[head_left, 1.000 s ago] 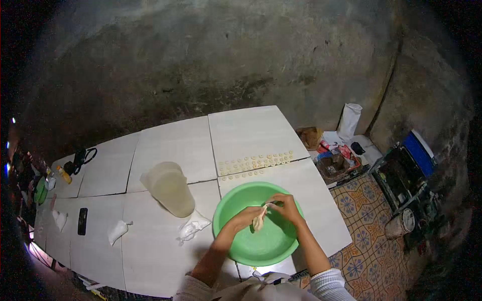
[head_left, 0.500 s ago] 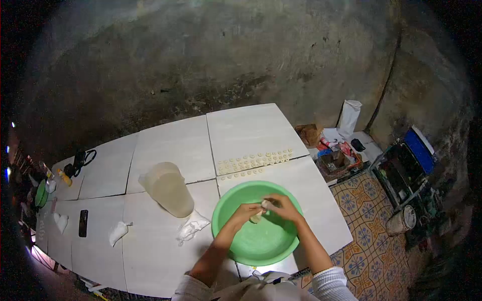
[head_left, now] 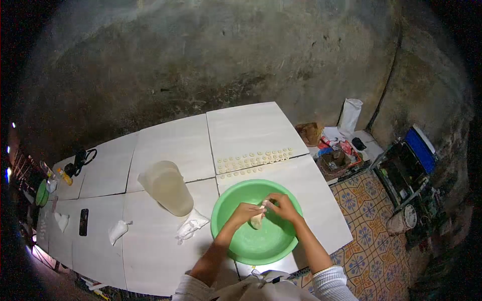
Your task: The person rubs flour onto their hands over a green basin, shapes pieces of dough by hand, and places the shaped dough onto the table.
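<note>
A pale piece of dough (head_left: 256, 221) hangs from my left hand (head_left: 245, 212), whose fingers are closed around its upper part. My right hand (head_left: 282, 206) meets it there, fingertips pinched at the top end of the same dough. Both hands are over the inside of a wide green basin (head_left: 221, 200) on the white tabletop. Just beyond the basin, small round dough pieces (head_left: 256, 162) lie in rows. What sits between the fingertips is partly hidden by the fingers.
Left of the basin stand a large translucent container (head_left: 170, 190) and a plastic bag of white stuff (head_left: 192, 226). A smaller white bag (head_left: 119, 232) and a phone (head_left: 83, 222) lie farther left. A cluttered low surface (head_left: 341, 155) is at the right.
More of the dough now shows below my left hand, hanging lower into the basin. My right hand has shifted slightly; both hands stay close together.
</note>
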### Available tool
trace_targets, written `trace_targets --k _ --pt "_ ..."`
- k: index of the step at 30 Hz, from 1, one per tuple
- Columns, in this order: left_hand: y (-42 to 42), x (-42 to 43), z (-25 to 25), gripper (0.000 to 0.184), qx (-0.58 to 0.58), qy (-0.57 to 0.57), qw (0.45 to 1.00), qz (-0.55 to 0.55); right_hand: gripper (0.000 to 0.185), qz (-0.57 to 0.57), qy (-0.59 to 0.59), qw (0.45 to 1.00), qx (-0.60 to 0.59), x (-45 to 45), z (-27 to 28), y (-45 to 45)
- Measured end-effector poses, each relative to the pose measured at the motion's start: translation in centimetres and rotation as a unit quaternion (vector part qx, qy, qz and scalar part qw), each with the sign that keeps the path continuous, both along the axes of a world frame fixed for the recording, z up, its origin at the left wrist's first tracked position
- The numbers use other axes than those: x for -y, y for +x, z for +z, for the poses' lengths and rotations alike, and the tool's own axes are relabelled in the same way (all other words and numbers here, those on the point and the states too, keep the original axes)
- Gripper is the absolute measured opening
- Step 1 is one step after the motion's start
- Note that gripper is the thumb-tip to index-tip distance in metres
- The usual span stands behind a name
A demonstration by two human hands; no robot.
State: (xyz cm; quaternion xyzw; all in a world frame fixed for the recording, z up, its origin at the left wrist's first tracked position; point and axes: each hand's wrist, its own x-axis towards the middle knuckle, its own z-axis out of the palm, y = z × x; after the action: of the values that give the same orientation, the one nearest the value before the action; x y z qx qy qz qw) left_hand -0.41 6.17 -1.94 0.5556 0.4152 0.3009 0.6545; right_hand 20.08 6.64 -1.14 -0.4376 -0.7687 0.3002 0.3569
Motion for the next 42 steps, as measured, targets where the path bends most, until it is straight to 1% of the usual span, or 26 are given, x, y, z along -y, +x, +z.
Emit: trace_targets --k 2,6,7,8,10,12,14,16,18,19,20,22,23,24,26,27,28,30,31,34,35,36,38,39,40,42 --pt "-0.1 -0.2 -0.6 0.030 0.038 -0.007 0.999 -0.023 0.012 -0.015 0.002 1.000 -0.004 0.2 0.5 -0.1" --pt "-0.3 -0.1 -0.2 0.028 0.015 0.014 0.999 -0.045 0.012 -0.025 0.029 0.999 -0.010 0.1 0.3 -0.2" --pt "-0.2 -0.5 -1.3 0.026 0.019 0.015 0.999 -0.042 0.017 -0.043 0.024 0.998 -0.027 -0.1 -0.5 -0.2" --pt "-0.2 -0.6 -1.8 0.026 0.019 0.015 0.999 -0.042 0.017 -0.042 0.024 0.998 -0.026 -0.2 -0.8 -0.1" --pt "-0.1 -0.6 -1.8 0.026 0.043 0.041 0.998 -0.010 0.024 -0.010 -0.082 0.987 -0.134 0.0 -0.2 -0.5" --pt "-0.2 -0.6 -1.8 0.026 0.060 0.052 0.997 -0.014 0.029 0.008 -0.098 0.987 -0.124 0.3 0.6 -0.5" --pt "-0.2 -0.7 -1.7 0.025 0.020 0.073 0.997 -0.006 0.030 0.059 -0.117 0.991 -0.019 0.5 1.2 -0.4" --pt "0.0 -0.3 -0.8 0.023 0.018 0.077 0.997 0.001 0.029 0.074 -0.112 0.990 -0.040 -0.1 0.4 0.0" --pt "0.2 -0.1 -0.2 0.023 0.009 0.103 0.995 -0.013 0.025 0.088 -0.141 0.983 -0.074 -0.5 0.1 0.6" --pt "0.4 -0.2 -0.6 0.024 0.028 0.101 0.994 -0.019 0.020 0.071 -0.143 0.981 -0.109 -0.3 0.3 0.3" --pt "0.4 -0.2 -0.8 0.024 0.027 0.102 0.994 -0.019 0.020 0.071 -0.143 0.981 -0.109 -0.4 0.0 0.3" --pt "0.5 -0.1 -0.7 0.025 0.015 0.143 0.990 -0.002 0.020 0.049 -0.108 0.986 -0.119 -0.6 -0.1 0.2" --pt "0.5 -0.2 -0.8 0.028 0.042 0.118 0.992 -0.012 0.018 0.018 -0.098 0.989 -0.107 -0.4 -0.2 0.2" --pt "0.5 -0.3 -1.0 0.028 0.042 0.119 0.992 -0.013 0.018 0.017 -0.098 0.989 -0.107 -0.3 0.0 0.1" --pt "0.4 -0.5 -1.3 0.029 0.051 0.131 0.989 -0.037 0.018 -0.023 -0.039 0.996 -0.079 -0.1 0.3 0.0" --pt "0.4 -0.4 -1.1 0.030 0.052 0.125 0.990 -0.040 0.019 -0.020 -0.007 0.998 -0.067 0.0 0.6 -0.2" --pt "0.4 -0.3 -0.9 0.030 0.051 0.125 0.990 -0.040 0.019 -0.019 -0.006 0.998 -0.067 0.2 0.9 -0.4" --pt "0.4 -0.2 -0.5 0.030 0.056 0.131 0.989 -0.039 0.015 -0.052 0.044 0.997 -0.040 0.7 1.2 -0.7" --pt "0.4 -0.1 -0.3 0.030 0.057 0.132 0.989 -0.038 0.016 -0.069 0.085 0.994 -0.004 0.3 0.1 -0.7" --pt "0.3 -0.1 0.3 0.027 0.012 0.130 0.991 -0.040 0.017 -0.078 0.114 0.990 0.024 0.7 0.5 -0.7" --pt "0.0 0.0 0.4 0.027 0.032 0.057 0.996 -0.067 0.018 -0.097 0.177 0.979 0.041 0.4 -0.5 -0.6" --pt "0.1 0.2 0.3 0.027 0.032 0.056 0.996 -0.067 0.018 -0.097 0.177 0.979 0.041 0.3 0.0 -0.4" --pt "0.5 0.8 0.1 0.029 0.040 0.086 0.986 -0.135 0.016 -0.182 0.070 0.980 -0.043 0.0 1.3 0.1" --pt "0.5 0.9 -0.1 0.026 0.035 0.116 0.984 -0.131 0.022 -0.183 0.088 0.978 -0.057 -0.2 1.3 0.3" --pt "0.4 0.7 -0.3 0.026 0.034 0.118 0.984 -0.131 0.022 -0.183 0.089 0.977 -0.059 -0.3 1.2 0.2" --pt "0.2 0.6 0.0 0.024 0.033 0.077 0.990 -0.111 0.028 -0.133 0.085 0.987 -0.029 -0.2 0.9 0.1"
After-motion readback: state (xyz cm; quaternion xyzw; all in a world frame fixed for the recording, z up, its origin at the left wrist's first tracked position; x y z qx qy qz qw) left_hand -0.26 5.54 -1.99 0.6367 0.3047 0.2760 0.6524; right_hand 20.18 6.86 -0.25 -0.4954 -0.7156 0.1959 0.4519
